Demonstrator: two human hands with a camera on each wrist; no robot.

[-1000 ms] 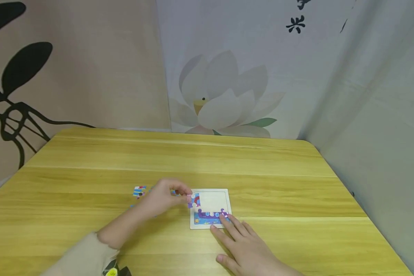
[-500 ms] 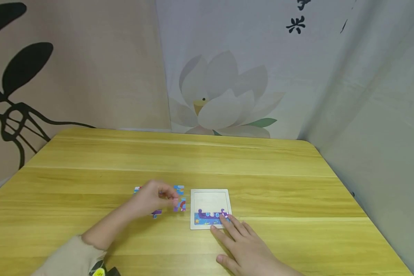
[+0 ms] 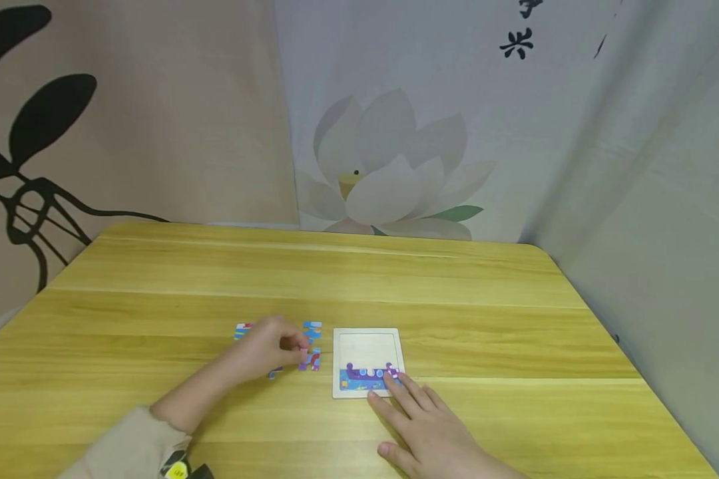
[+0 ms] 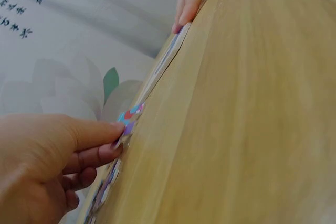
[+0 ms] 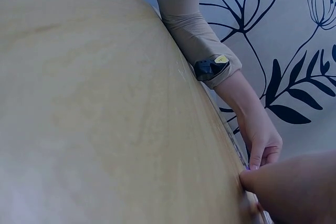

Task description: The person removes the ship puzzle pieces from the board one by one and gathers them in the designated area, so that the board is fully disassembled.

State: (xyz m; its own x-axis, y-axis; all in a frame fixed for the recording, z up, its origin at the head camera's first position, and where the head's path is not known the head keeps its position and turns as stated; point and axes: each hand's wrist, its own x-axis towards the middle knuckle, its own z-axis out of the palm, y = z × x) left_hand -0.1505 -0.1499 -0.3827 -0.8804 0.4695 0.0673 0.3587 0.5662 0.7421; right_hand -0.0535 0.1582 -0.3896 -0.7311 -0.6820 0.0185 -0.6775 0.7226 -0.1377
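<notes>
My left hand (image 3: pixel 269 347) pinches a jigsaw piece (image 3: pixel 314 360) with purple, blue and red print between thumb and fingertip. In the left wrist view that piece (image 4: pixel 129 116) is tilted, low over or touching the table; I cannot tell which. To its right lies a square white-rimmed puzzle tray (image 3: pixel 368 347). A strip of fitted pieces (image 3: pixel 362 380), blue and purple, fills the tray's lower part, and its upper part is bare. My right hand (image 3: pixel 425 426) rests with spread, straight fingers on the tray's lower right corner.
Loose jigsaw pieces lie left of the tray: a blue one (image 3: pixel 312 328) behind the pinched piece, and a striped one (image 3: pixel 241 329) farther left. Others are partly hidden under the left hand. The wooden table (image 3: pixel 485 319) ends at a printed curtain (image 3: pixel 395 133).
My left hand has drawn the jigsaw piece leftward from the tray's left edge to beside the loose pieces. My right hand has stayed on the tray.
</notes>
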